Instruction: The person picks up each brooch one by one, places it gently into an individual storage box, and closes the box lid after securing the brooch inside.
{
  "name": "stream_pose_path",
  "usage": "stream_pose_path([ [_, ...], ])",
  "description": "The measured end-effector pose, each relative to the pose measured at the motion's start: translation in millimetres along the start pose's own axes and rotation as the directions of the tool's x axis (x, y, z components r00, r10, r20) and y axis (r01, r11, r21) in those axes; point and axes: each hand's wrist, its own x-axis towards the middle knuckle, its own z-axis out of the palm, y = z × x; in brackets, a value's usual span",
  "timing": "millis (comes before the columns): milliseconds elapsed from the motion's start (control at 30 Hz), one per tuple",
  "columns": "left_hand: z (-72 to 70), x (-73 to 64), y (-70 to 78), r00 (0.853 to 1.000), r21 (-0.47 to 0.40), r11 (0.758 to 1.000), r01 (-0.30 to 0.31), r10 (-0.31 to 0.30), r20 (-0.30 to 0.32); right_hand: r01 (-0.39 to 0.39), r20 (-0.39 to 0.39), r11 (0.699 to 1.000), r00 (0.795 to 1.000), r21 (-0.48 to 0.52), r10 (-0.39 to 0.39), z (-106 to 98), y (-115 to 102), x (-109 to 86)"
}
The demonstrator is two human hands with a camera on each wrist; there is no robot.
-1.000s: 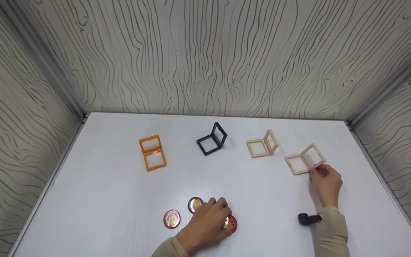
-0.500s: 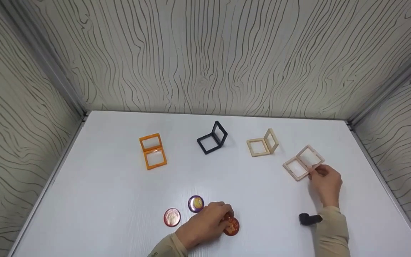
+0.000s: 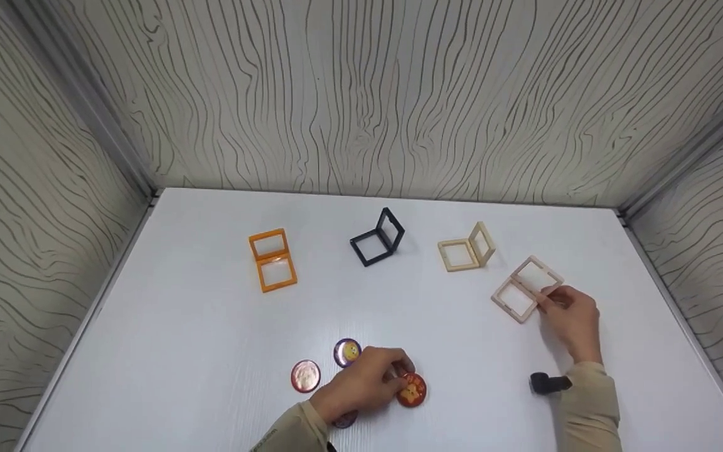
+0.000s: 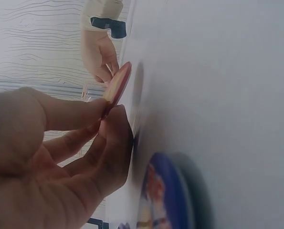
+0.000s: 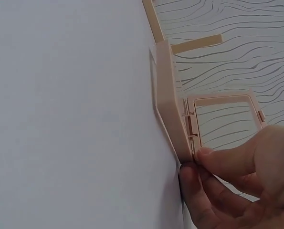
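Note:
My left hand (image 3: pixel 366 380) pinches a red round button badge (image 3: pixel 413 390) with a yellow star figure on it, between thumb and fingers. In the left wrist view the badge (image 4: pixel 119 85) is tilted on edge, apart from the table. Far right, my right hand (image 3: pixel 573 317) pinches a pale pink hinged display frame (image 3: pixel 507 311) near its hinge. The right wrist view shows this frame (image 5: pixel 168 86) unfolded, one half low by the table and the other raised. Beneath my left wrist a dark badge (image 3: pixel 344 419) is partly hidden.
A purple-rimmed badge (image 3: pixel 348 353) and a pale red badge (image 3: pixel 305 376) lie left of my left hand. Along the back stand unfolded orange (image 3: pixel 272 256), black (image 3: pixel 379 258) and beige (image 3: pixel 464 269) frames. Patterned panels (image 3: pixel 361 107) wall the white table in.
The pink frame has turned anticlockwise and opened flatter in my right hand. My left hand has come to pinch the red badge and moved slightly right, uncovering part of the dark badge.

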Motion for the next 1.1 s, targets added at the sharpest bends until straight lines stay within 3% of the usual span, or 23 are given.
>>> stream_pose_path([
  [500,0.2,4.0,0.1,0.999,-0.037,0.999,0.017,-0.018,-0.036,0.093,0.184,0.992,0.980,-0.089,-0.075,0.1,-16.2,-6.6],
  [700,-5.6,4.0,1.7,0.995,-0.151,0.985,0.085,-0.092,-0.045,0.174,0.208,0.983,0.965,-0.064,-0.157,12.2,-28.9,-10.9],
  [900,-12.2,9.2,0.7,0.990,-0.156,0.982,0.108,-0.120,-0.068,0.212,0.223,0.976,0.955,-0.044,-0.197,26.4,-38.2,-16.6],
  [1100,-15.5,17.0,4.2,0.986,-0.228,0.964,0.137,-0.154,-0.058,0.236,0.232,0.971,0.948,-0.047,-0.219,37.6,-47.7,-20.7],
])
